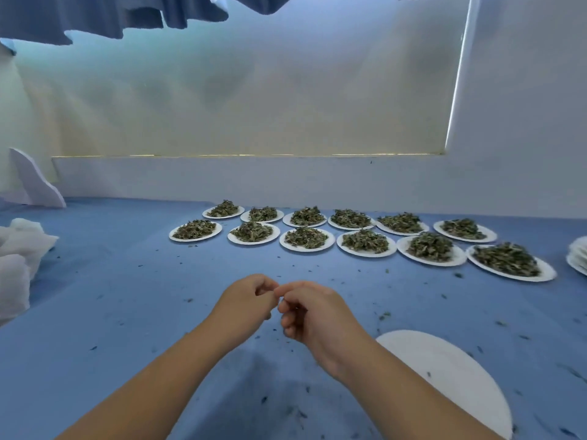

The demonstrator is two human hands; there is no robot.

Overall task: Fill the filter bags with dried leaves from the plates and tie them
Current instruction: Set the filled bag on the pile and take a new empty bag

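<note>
Dried leaves, dark green and crumpled, sit heaped on twelve white plates set in two rows at the back of the blue counter, well beyond the hands. The filter bags, white and gauzy, lie piled at the counter's left edge, well apart from both hands. The left hand and right hand meet above the counter, fingers curled together with tips touching; whether they pinch anything cannot be told. A bare white plate lies beside the right forearm.
</note>
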